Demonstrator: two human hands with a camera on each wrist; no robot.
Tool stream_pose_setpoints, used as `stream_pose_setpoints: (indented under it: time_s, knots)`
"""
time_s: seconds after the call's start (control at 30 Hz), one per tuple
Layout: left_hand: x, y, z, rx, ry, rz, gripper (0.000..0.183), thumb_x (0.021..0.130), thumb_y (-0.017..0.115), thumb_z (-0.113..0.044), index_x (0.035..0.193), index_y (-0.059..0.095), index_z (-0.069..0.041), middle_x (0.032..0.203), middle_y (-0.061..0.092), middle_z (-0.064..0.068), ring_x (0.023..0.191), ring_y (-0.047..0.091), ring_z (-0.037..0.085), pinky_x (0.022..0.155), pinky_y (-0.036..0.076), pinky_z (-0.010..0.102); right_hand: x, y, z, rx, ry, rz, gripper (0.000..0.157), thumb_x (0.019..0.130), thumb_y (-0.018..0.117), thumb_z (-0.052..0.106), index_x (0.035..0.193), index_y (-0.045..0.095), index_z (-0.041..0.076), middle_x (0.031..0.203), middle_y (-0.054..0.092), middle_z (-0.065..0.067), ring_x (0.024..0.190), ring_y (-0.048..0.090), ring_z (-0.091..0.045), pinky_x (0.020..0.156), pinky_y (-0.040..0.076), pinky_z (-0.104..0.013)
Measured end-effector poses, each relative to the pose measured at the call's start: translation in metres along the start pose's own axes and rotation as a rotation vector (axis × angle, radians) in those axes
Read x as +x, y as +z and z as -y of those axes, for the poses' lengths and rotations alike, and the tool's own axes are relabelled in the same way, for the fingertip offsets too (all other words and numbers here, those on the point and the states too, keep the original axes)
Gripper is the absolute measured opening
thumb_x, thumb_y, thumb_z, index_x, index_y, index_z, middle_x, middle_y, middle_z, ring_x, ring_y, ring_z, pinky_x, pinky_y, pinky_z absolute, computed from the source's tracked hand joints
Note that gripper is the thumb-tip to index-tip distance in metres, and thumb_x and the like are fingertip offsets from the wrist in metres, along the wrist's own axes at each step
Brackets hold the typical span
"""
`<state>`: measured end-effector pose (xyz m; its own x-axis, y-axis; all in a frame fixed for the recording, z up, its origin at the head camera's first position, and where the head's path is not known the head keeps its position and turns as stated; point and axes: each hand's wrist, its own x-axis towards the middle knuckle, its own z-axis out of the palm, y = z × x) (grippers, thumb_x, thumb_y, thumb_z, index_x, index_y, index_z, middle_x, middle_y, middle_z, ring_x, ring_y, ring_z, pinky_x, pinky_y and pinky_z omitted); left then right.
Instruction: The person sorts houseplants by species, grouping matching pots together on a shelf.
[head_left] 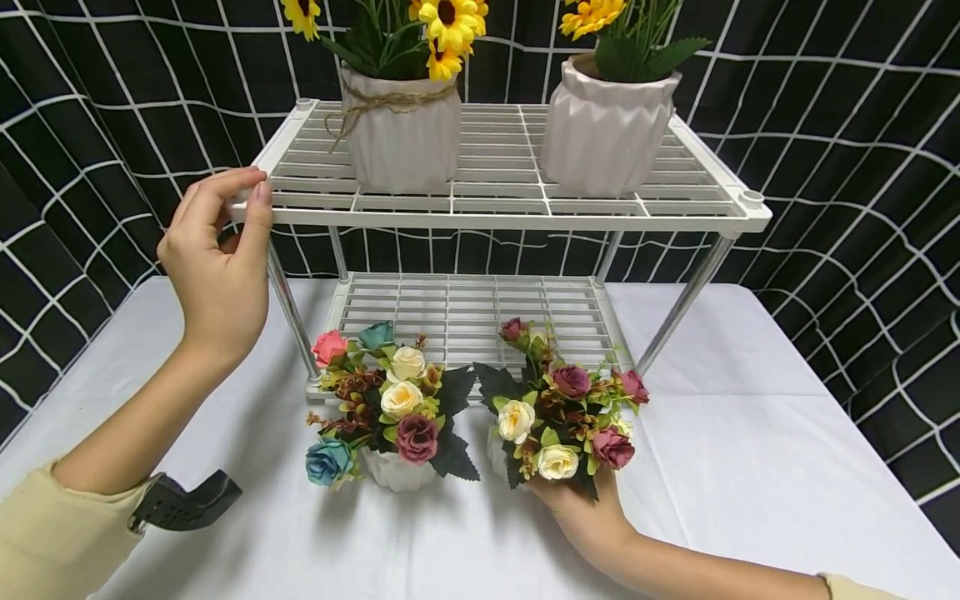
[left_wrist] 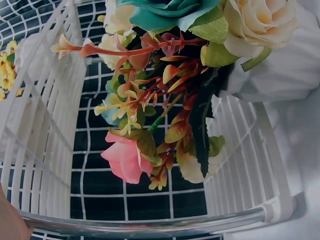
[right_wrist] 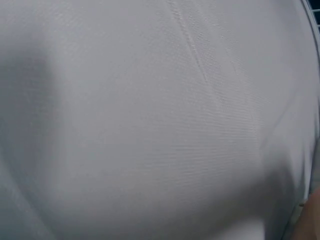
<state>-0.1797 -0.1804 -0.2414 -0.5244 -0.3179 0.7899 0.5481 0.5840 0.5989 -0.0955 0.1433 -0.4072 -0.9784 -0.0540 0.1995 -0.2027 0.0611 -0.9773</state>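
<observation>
My left hand (head_left: 217, 262) grips the front left corner of the white two-tier wire rack (head_left: 495, 221), fingers over the top and thumb at the front edge. Low on the right, my right hand (head_left: 585, 508) holds a white pot (head_left: 497, 450) of artificial roses (head_left: 572, 382) in purple and cream; its fingers are mostly hidden under the blooms. To the left, a second white pot (head_left: 397, 469) carries teal, pink, cream and purple roses (head_left: 401, 400), in front of the lower shelf (head_left: 468, 310). The left wrist view shows these flowers (left_wrist: 127, 157) close up.
Two white pots (head_left: 405, 142) (head_left: 609, 133) with artificial sunflowers (head_left: 450, 23) stand on the upper shelf. Metal posts (head_left: 686, 304) join the tiers. A white cloth (head_left: 735, 450) covers the table, and black fabric with a white grid (head_left: 847, 125) hangs behind.
</observation>
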Motion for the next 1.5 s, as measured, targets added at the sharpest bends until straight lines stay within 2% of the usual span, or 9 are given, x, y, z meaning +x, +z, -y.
stream_pose_setpoints:
  time_s: [0.17,0.4,0.53,0.73,0.83,0.97,1.13,1.37,1.5]
  knots:
    - [0.000,0.000,0.001,-0.004,0.003,0.005,0.028,0.107,0.061,-0.018,0.122,0.075,0.002,0.120,0.071,0.012,0.095,0.059,-0.002,0.067,0.045,0.009,0.002,-0.002,0.010,-0.113,0.075,-0.042,0.078,0.071,0.082,-0.011,0.141,0.049,-0.008,0.134,0.063,-0.017,0.113,0.057,0.007,0.101,0.047,-0.011]
    - [0.001,-0.001,0.005,0.005,0.022,0.026,0.030,0.108,0.061,-0.018,0.123,0.073,0.004,0.123,0.070,0.018,0.095,0.057,-0.002,0.067,0.046,0.008,0.007,-0.004,0.021,-0.206,0.213,-0.058,0.057,0.076,0.081,-0.005,0.128,0.058,-0.003,0.096,0.070,-0.007,0.059,0.062,-0.014,0.060,0.059,-0.028]
    - [0.001,-0.001,0.005,0.011,0.023,0.024,0.029,0.108,0.061,-0.018,0.124,0.073,0.004,0.124,0.070,0.018,0.095,0.057,-0.003,0.065,0.045,0.009,0.008,-0.005,0.022,-0.175,0.198,-0.034,0.053,0.073,0.079,-0.008,0.122,0.060,-0.006,0.089,0.070,-0.007,0.057,0.063,-0.016,0.057,0.059,-0.030]
    - [0.001,-0.001,0.004,0.001,0.023,0.021,0.029,0.108,0.061,-0.017,0.123,0.073,0.004,0.123,0.070,0.018,0.096,0.058,-0.003,0.065,0.045,0.008,0.015,-0.010,0.028,-0.167,0.150,-0.016,0.062,0.076,0.082,-0.005,0.133,0.056,-0.004,0.108,0.071,-0.010,0.068,0.064,-0.009,0.069,0.058,-0.024]
    - [0.002,-0.001,0.004,-0.004,0.029,0.021,0.029,0.107,0.062,-0.017,0.122,0.073,0.005,0.122,0.070,0.018,0.096,0.059,-0.003,0.066,0.046,0.007,0.023,-0.013,0.035,-0.213,0.129,-0.007,0.072,0.080,0.086,0.002,0.143,0.051,0.002,0.132,0.066,-0.011,0.099,0.065,-0.004,0.091,0.053,-0.015]
    - [0.003,-0.001,0.005,-0.009,0.031,0.016,0.028,0.106,0.063,-0.018,0.120,0.074,0.005,0.120,0.071,0.016,0.094,0.059,-0.003,0.067,0.047,0.006,0.035,-0.018,0.042,-0.249,0.105,0.002,0.085,0.084,0.087,0.008,0.155,0.042,0.007,0.155,0.054,-0.008,0.139,0.049,-0.010,0.109,0.037,-0.007]
    - [0.004,-0.003,0.005,0.001,0.051,0.046,0.030,0.107,0.063,-0.019,0.121,0.073,0.005,0.121,0.070,0.020,0.094,0.056,-0.006,0.067,0.046,0.007,0.045,-0.023,0.047,-0.241,0.100,-0.011,0.083,0.086,0.085,0.007,0.157,0.042,0.006,0.156,0.053,-0.009,0.141,0.050,-0.020,0.106,0.042,-0.009]
    - [0.004,-0.005,0.003,0.000,0.068,0.058,0.031,0.107,0.062,-0.019,0.122,0.072,0.006,0.121,0.070,0.021,0.094,0.055,-0.008,0.068,0.047,0.006,0.059,-0.027,0.049,-0.237,0.037,-0.019,0.083,0.086,0.083,0.003,0.157,0.039,0.004,0.155,0.051,-0.010,0.131,0.051,0.000,0.106,0.044,-0.009]
    - [0.004,-0.005,0.004,-0.001,0.070,0.062,0.031,0.108,0.062,-0.019,0.122,0.071,0.007,0.121,0.070,0.022,0.096,0.055,-0.009,0.070,0.048,0.005,0.069,-0.030,0.046,-0.217,0.049,-0.048,0.080,0.087,0.082,0.003,0.156,0.041,0.003,0.154,0.053,-0.011,0.128,0.053,0.000,0.105,0.046,-0.010]
